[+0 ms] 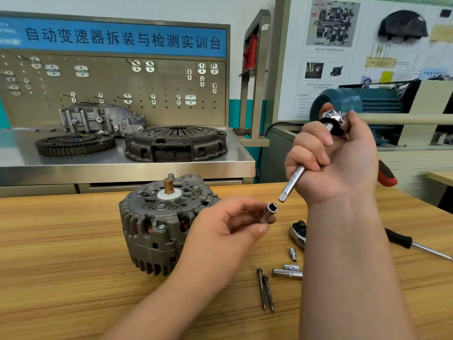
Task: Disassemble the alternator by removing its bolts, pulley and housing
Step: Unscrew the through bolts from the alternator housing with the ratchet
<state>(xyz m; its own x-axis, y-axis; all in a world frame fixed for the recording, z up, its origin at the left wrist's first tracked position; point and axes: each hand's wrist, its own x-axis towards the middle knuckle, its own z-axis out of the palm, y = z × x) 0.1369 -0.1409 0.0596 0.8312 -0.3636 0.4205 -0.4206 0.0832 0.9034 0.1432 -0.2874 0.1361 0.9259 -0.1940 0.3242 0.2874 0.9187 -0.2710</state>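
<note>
The grey alternator (157, 224) stands on the wooden table (61, 253), shaft end up, copper windings showing through its slots. My left hand (228, 224) holds a small chrome socket (269, 212) just right of the alternator, its square hole facing up. My right hand (335, 158) grips a chrome extension bar (293, 182) with a ratchet head at its top; the bar's square tip hangs a little above and right of the socket, apart from it. Two long bolts (265, 292) lie loose on the table near my right forearm.
A second ratchet (298, 233), small adapters (289, 271) and a black-handled screwdriver (416, 244) lie on the table to the right. Behind is a steel bench with a clutch cover (175, 143), a flywheel (74, 143) and a gearbox housing (100, 119). A teal motor (355, 101) sits at back right.
</note>
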